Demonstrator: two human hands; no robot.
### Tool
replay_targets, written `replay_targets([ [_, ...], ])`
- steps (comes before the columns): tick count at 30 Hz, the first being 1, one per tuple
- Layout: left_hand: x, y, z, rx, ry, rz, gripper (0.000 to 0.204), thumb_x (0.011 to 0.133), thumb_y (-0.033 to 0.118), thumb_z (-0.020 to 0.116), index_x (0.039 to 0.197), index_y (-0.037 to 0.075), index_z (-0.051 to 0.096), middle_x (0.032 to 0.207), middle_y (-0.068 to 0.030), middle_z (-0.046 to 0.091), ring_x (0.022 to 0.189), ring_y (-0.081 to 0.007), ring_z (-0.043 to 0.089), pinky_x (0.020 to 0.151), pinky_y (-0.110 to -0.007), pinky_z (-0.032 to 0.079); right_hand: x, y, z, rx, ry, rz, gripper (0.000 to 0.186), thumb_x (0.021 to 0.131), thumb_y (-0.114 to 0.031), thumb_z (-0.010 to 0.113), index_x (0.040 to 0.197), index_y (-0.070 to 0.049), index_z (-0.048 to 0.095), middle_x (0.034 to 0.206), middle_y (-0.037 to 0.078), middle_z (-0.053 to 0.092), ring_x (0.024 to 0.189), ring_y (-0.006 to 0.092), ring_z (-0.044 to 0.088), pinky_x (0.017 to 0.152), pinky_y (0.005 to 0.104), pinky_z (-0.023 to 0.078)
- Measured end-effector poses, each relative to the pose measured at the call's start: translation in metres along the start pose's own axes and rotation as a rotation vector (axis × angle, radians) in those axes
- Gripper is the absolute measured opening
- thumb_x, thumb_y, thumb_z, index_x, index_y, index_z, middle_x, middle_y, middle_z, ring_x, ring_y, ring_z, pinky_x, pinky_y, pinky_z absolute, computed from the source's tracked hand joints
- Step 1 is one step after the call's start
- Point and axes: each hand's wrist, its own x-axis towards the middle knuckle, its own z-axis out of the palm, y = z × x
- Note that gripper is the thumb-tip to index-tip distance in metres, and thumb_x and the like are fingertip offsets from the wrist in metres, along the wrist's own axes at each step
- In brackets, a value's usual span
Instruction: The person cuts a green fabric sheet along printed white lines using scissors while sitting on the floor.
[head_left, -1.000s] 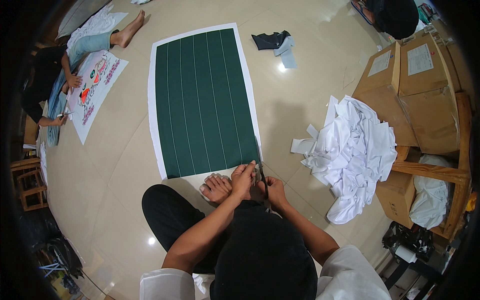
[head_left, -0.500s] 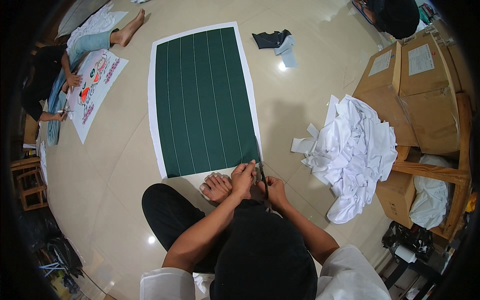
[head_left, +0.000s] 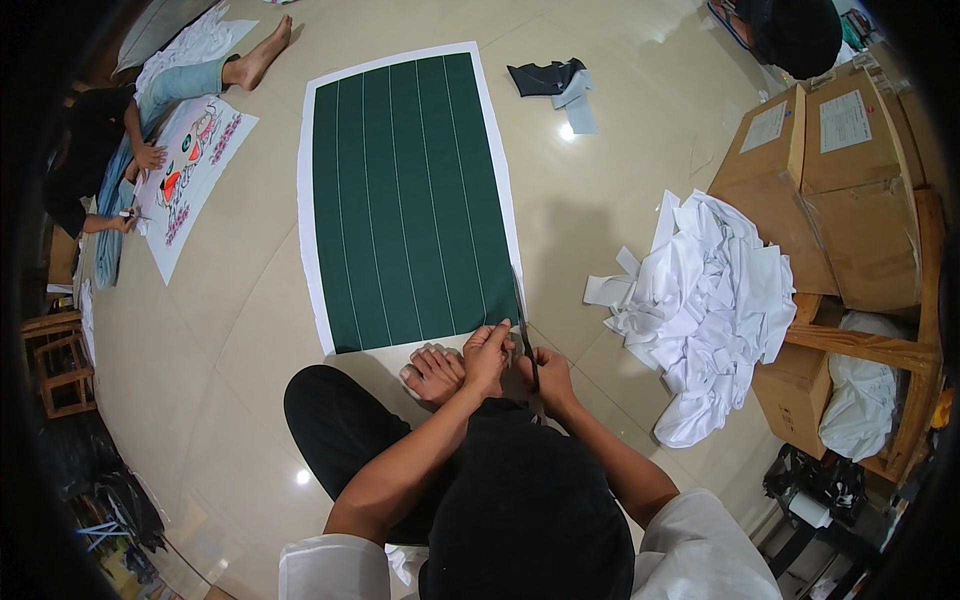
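Note:
A dark green fabric panel [head_left: 410, 200] with thin pale lines and a white border lies flat on the floor before me. My left hand [head_left: 488, 357] pinches the panel's near right corner. Closed around the handles of dark scissors [head_left: 528, 350], my right hand [head_left: 546, 380] sits just beside the left. The scissor blades point away from me along the panel's right white border, near the corner. My bare foot [head_left: 433, 374] rests by the panel's near edge.
A heap of white fabric scraps [head_left: 700, 300] lies to the right, by cardboard boxes [head_left: 860, 190] and a wooden rack [head_left: 860, 343]. Dark and grey scraps [head_left: 560, 85] lie beyond the panel. At left, another person handles a printed white sheet [head_left: 190, 180]; a second person [head_left: 790, 35] sits far right.
The scissors' blades look closer together, and my right hand has shifted very slightly. My left hand keeps its place at the corner.

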Motion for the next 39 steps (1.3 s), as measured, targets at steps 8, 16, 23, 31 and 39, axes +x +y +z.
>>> replay_targets([
  [8,0.001,0.000,-0.001,0.011,-0.017,0.019,0.028,0.096,0.030,0.075,0.079,0.012,0.062,0.062,0.0036,0.057,0.046,-0.0045,0.045,0.042,-0.022,0.031,0.005,-0.014,0.003,0.071,-0.045,0.010,0.025,0.084,-0.022,0.077,0.073,-0.007,0.060,0.062,0.000,0.056,0.052,0.0087,0.050,0.048,0.0258,0.037],
  [16,0.003,-0.002,-0.001,0.009,-0.017,0.033,0.029,0.097,0.029,0.074,0.076,0.012,0.062,0.061,0.0040,0.056,0.045,-0.0042,0.044,0.042,-0.022,0.031,0.007,-0.010,0.005,0.094,-0.021,0.010,0.026,0.082,-0.019,0.076,0.069,-0.007,0.057,0.059,0.000,0.054,0.051,0.0099,0.050,0.047,0.0272,0.038],
  [23,0.007,-0.007,-0.004,0.019,-0.004,0.042,0.026,0.096,0.029,0.075,0.081,0.012,0.060,0.061,0.0027,0.055,0.040,-0.0058,0.040,0.037,-0.024,0.027,0.006,-0.010,0.006,0.079,-0.020,0.021,0.025,0.081,-0.018,0.076,0.068,-0.007,0.057,0.061,0.000,0.054,0.052,0.0096,0.051,0.047,0.0275,0.039],
  [31,0.010,-0.009,-0.004,0.014,-0.004,0.036,0.026,0.096,0.029,0.075,0.083,0.012,0.060,0.062,0.0027,0.055,0.041,-0.0060,0.040,0.037,-0.024,0.027,0.011,-0.001,0.003,0.048,-0.012,-0.004,0.028,0.083,-0.018,0.079,0.070,-0.007,0.057,0.061,0.000,0.055,0.051,0.0093,0.050,0.047,0.0272,0.037],
  [39,0.004,-0.002,-0.003,-0.004,-0.013,0.023,0.029,0.096,0.030,0.075,0.078,0.012,0.063,0.061,0.0039,0.055,0.044,-0.0044,0.043,0.041,-0.022,0.031,0.009,-0.004,0.002,0.002,-0.008,-0.001,0.022,0.083,-0.019,0.077,0.074,-0.006,0.061,0.062,0.001,0.058,0.051,0.0089,0.051,0.047,0.0251,0.038],
])
